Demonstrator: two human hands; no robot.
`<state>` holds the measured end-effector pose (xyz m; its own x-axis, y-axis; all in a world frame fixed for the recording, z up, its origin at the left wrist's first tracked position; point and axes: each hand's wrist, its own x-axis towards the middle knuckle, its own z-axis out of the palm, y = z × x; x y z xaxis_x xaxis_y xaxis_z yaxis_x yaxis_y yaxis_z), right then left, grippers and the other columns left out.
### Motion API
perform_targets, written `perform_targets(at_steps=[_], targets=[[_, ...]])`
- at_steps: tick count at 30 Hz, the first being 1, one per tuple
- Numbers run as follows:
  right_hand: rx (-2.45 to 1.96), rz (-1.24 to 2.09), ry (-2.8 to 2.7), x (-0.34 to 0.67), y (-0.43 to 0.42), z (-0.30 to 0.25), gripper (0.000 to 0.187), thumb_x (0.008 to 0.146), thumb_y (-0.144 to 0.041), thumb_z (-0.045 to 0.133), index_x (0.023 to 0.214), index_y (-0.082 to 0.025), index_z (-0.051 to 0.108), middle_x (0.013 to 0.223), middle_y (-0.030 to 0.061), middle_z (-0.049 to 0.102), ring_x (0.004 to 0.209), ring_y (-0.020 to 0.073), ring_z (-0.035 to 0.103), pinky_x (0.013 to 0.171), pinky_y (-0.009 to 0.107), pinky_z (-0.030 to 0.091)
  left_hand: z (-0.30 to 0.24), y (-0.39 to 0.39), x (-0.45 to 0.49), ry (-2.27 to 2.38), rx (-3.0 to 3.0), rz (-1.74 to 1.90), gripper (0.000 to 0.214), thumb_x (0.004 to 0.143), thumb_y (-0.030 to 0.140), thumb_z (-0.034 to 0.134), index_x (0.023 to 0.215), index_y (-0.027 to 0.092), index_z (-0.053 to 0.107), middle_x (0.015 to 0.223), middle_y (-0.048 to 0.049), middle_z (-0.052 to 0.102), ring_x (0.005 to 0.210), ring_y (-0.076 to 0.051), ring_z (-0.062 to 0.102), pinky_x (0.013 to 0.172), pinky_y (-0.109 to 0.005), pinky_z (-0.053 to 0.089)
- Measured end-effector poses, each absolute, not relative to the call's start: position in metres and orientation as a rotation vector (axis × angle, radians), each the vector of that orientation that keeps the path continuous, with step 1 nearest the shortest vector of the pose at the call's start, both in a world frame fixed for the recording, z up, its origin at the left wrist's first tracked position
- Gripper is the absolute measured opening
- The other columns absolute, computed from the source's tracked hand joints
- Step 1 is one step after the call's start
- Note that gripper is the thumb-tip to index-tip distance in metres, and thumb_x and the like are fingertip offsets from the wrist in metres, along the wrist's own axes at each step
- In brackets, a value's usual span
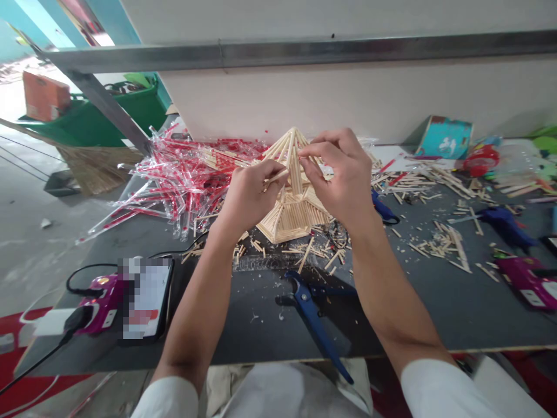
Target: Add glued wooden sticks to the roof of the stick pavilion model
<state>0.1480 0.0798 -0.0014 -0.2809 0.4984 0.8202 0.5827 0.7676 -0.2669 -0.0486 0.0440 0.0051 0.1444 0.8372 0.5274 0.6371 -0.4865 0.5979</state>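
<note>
A pagoda-like model [287,220] built of thin wooden sticks stands upright on the dark table, with a pointed top and a flared lower roof. At its left side my left hand [255,194] is closed, with a short pale wooden stick [278,177] between thumb and fingers. My right hand [342,171] is at the model's upper right, its thumb and index finger pinched close to the sloping sticks of the peak. Whatever that pinch holds is too small to make out. Both hands cover parts of the model's sides.
Blue pipe cutters [315,325] lie in front of the model. Plastic wrappers [183,180] are heaped at left, near a phone [150,299] and purple power strip [102,302]. Stick offcuts [448,247], a blue glue gun [507,226] and another purple power strip [528,281] lie right.
</note>
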Motion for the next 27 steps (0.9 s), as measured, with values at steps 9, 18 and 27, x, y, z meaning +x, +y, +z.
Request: perform_targets(at_steps=[9,18,27], targets=[[-0.819,-0.052,-1.972,0.1488,0.0798,-0.0014,0.022,0.102,-0.030,0.056,0.121,-0.034,0.068,0.118,0.0073,0.064,0.110,0.0255,0.063,0.100,0.050,0.054,0.0058,0.0432,-0.0477,1.463,2.163,1.244,0.015,0.095,0.024,0.060,0.093,0.019,0.075,0.072,0.0003,0.070,0.061,-0.011,0.052,0.064,-0.029,0.041],[-0.774,-0.064,-1.978,0.1503,0.0823,-0.0010,0.022,0.102,-0.023,0.057,0.116,-0.032,0.071,0.110,0.0053,0.068,0.110,0.0243,0.066,0.097,0.049,0.055,0.0059,0.0430,-0.0483,1.447,2.173,1.234,0.017,0.096,0.025,0.059,0.094,0.019,0.075,0.071,0.0001,0.069,0.060,-0.011,0.049,0.064,-0.029,0.040],[-0.749,-0.090,-1.959,0.1496,0.0845,-0.0049,0.025,0.103,-0.024,0.056,0.118,-0.035,0.071,0.111,0.0050,0.068,0.101,0.0223,0.067,0.090,0.046,0.057,0.0055,0.0432,-0.0484,1.447,2.169,1.228,0.017,0.096,0.025,0.058,0.094,0.019,0.074,0.074,-0.0005,0.070,0.061,-0.011,0.048,0.064,-0.029,0.040]])
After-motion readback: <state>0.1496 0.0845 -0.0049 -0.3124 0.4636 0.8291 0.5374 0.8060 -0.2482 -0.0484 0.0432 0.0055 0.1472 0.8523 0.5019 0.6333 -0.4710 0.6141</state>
